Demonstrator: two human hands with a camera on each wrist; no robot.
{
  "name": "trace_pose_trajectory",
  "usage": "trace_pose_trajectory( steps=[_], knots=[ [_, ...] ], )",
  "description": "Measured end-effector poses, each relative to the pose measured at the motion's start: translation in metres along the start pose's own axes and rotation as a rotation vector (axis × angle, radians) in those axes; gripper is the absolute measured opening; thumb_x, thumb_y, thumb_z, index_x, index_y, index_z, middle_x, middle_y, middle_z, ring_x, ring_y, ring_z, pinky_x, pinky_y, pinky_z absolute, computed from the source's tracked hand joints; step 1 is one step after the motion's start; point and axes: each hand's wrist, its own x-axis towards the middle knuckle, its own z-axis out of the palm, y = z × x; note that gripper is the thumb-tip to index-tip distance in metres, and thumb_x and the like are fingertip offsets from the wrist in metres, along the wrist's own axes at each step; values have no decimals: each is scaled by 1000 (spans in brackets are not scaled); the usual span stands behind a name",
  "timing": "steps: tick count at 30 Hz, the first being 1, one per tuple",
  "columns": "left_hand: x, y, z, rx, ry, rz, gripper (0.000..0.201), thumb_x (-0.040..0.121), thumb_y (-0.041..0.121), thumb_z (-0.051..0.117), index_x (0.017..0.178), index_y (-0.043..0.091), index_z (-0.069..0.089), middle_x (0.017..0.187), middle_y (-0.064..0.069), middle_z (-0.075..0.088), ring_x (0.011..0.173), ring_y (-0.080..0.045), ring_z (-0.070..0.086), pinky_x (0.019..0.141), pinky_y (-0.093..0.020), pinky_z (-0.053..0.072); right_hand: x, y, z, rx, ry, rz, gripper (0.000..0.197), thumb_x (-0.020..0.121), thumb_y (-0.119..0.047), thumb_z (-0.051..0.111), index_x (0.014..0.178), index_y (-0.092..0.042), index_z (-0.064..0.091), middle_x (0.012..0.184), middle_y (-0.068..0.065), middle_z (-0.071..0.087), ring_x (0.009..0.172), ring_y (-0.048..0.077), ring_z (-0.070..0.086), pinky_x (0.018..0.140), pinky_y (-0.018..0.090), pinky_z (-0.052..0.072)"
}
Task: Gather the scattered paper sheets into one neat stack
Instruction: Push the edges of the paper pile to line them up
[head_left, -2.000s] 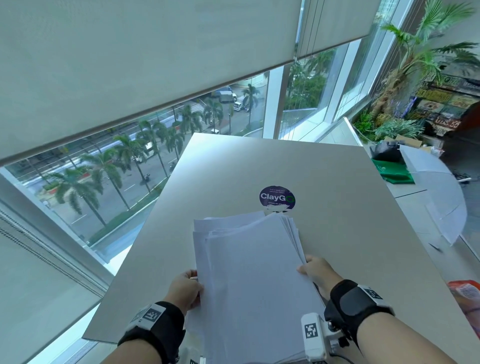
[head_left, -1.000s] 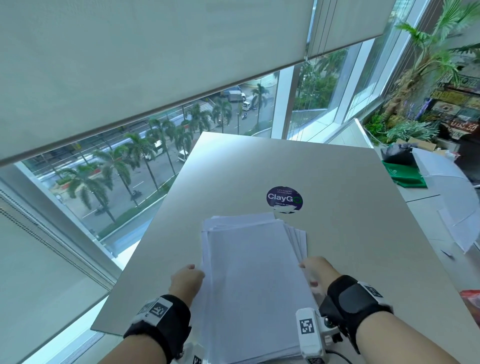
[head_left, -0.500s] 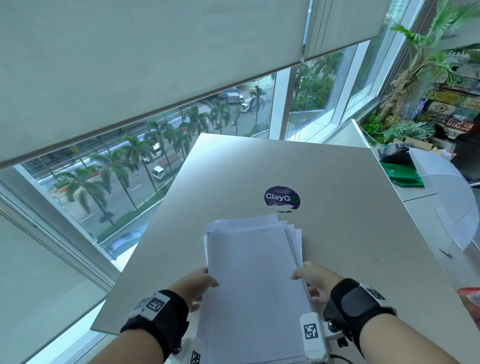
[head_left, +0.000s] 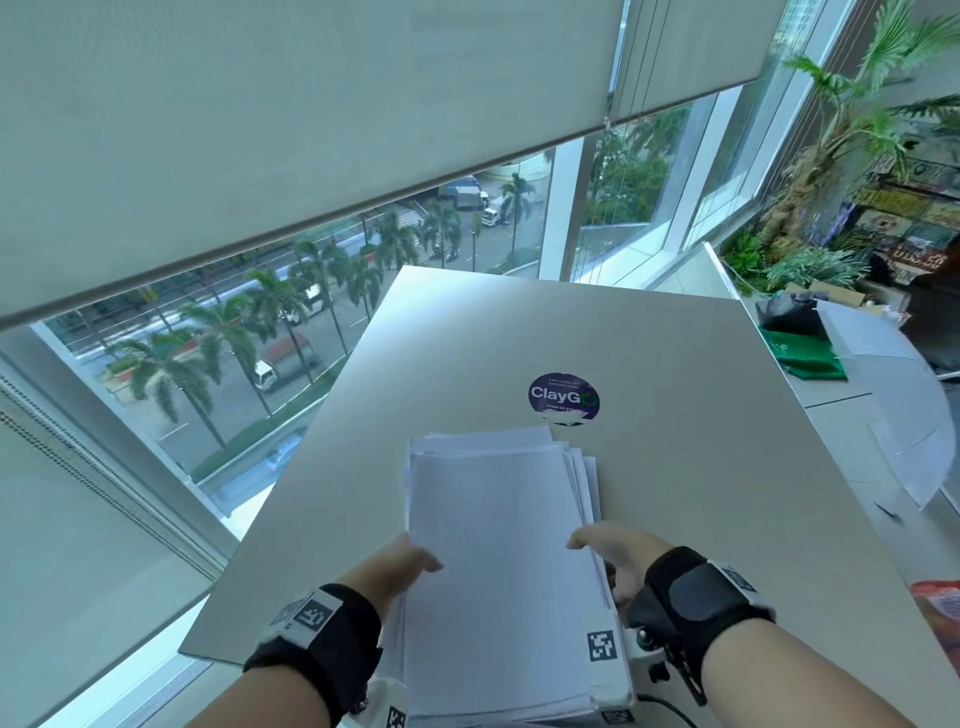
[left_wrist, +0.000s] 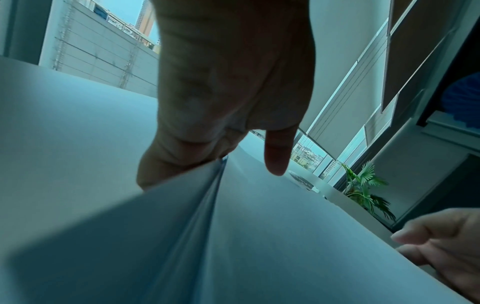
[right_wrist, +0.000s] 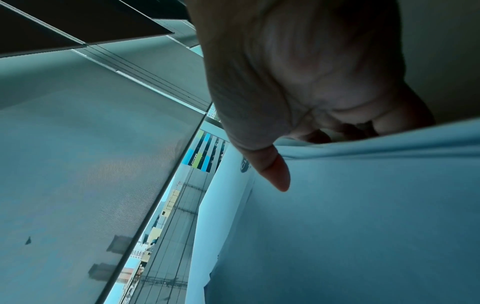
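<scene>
The stack of paper sheets (head_left: 498, 545) is taken as the landmark. At its left edge the left hand (head_left: 392, 566) is seen, thumb laid on top and fingers curled beneath, so that the sheets are pinched. The stack is held over the near part of the grey table (head_left: 701, 467), its far edges fanned unevenly, just short of the round purple sticker (head_left: 563, 396). At its right edge the right hand (head_left: 618, 551) is clamped likewise, thumb above, fingers tucked under.
</scene>
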Motion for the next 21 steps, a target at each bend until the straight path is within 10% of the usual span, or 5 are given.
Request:
trace_pose_trajectory(
  steps=[4, 15, 21],
  knots=[
    [-16, 8, 9, 107, 89, -28, 44, 90, 6, 52, 133, -2, 45, 145, -16, 41, 135, -31, 37, 111, -37, 28, -6, -5, 3, 37, 75, -23, 64, 97, -17, 44, 149, -2, 10, 157, 22, 9, 143, 39, 16, 113, 45, 23],
    [-9, 17, 18, -2, 140, -24, 51, 88, 12, 57, 134, -4, 40, 145, -19, 38, 136, -31, 35, 109, -37, 29, 0, -3, 6, -23, 146, -123, 50, 94, -12, 49, 139, 3, 35, 151, 21, 30, 139, 34, 29, 111, 37, 27],
    [-10, 10, 12, -57, 93, -5, 34, 86, 0, 54, 121, -2, 53, 125, -13, 53, 112, -26, 47, 93, -32, 35, 6, 5, 9, 47, 169, -136, 66, 92, -12, 50, 147, 1, 15, 152, 20, 25, 139, 34, 29, 109, 37, 30]
  ],
)
